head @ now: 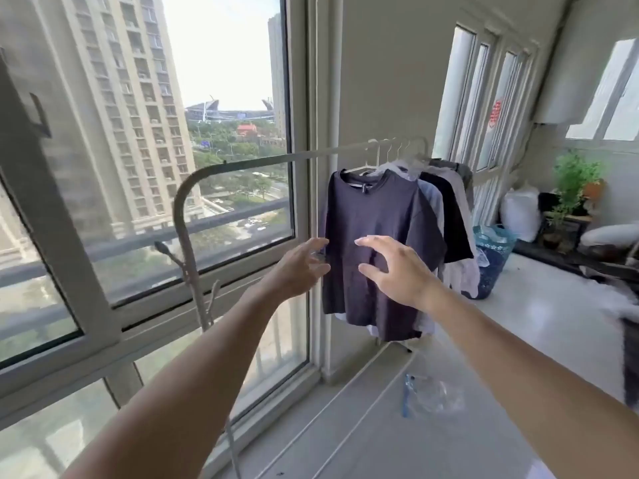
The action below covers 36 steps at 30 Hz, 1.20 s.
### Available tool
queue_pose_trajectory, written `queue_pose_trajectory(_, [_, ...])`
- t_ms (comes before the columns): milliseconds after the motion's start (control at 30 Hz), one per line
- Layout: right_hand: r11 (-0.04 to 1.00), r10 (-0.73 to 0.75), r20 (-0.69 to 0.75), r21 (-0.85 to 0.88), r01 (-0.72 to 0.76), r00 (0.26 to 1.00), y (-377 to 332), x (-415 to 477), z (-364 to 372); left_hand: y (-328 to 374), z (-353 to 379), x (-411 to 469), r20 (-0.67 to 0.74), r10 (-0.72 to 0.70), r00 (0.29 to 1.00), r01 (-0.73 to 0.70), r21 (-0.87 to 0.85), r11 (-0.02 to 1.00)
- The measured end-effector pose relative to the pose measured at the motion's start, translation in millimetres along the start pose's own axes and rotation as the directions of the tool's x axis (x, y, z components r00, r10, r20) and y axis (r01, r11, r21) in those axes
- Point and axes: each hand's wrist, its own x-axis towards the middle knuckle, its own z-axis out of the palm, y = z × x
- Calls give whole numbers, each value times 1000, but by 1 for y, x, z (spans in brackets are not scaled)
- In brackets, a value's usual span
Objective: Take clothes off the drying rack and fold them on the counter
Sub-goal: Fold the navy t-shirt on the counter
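Step in hand: reach for the first garment on the rack; nothing is off yet, so the task looks to be at its start
Navy T-shirt [373, 219]: hangs on a white hanger [363, 167] at the near end of the row of clothes, front toward the viewer, hem free above the floor
Drying rack [262, 159]: pale rail running from near left, along the window, to far right; the other garments [449, 209] bunched behind the T-shirt
Left hand [301, 267]: open, fingers spread, at the edge of the T-shirt's left sleeve; contact cannot be told
Right hand [397, 274]: open, fingers spread, in front of the T-shirt's chest, holding nothing
Recommended grasp: steady the cloth with one hand and lift the hanger hook up off the rail with the other; pulling the fabric down would probably stretch the collar or drag neighbouring hangers along
Handling: soft knit, likely to slump once free; gather it by the shoulders to carry it flat
Counter: not identifiable in this view
Surroundings: blue basket [494, 250] to the far right of the clothes; clear plastic bag [432, 395] on the floor below
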Motion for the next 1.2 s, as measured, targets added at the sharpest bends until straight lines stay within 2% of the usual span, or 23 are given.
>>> queue_pose_trajectory(200, [990,139,164,-54,-132,977,99,96,-12,-22,51,139,72,-77,994,80,-42,996])
queue_pose_trajectory(400, [983,172,251,14,-181,953,190,171,-9,-36,102,253,135,-111,985,111,7,994])
queue_pose_trajectory(500, [984,152,234,57,-169,960,230,220,-11,-41,116,305,88,-140,986,140,7,990])
queue_pose_trajectory(600, [996,80,166,25,-85,983,272,277,-12,-51,126,356,52,-167,984,166,26,986])
queue_pose_trajectory(700, [999,25,-11,-38,-26,1000,311,342,-15,-58,128,398,-5,-206,979,206,-13,979])
queue_pose_trajectory(767, [998,8,-44,-67,-11,999,331,380,-13,-63,128,424,-38,-243,969,244,18,970])
queue_pose_trajectory(900, [995,-2,124,-100,15,992,358,435,3,-72,119,466,-221,-285,933,299,29,954])
queue_pose_trajectory(1000, [990,-22,174,-136,46,984,371,460,13,-79,115,483,-283,-300,911,336,88,938])
queue_pose_trajectory(1100, [998,-56,158,-12,59,986,375,473,15,-85,105,486,-380,-254,890,348,205,915])
queue_pose_trajectory(1200, [982,-162,188,126,140,969,365,474,11,-80,75,476,-604,-150,782,373,262,890])
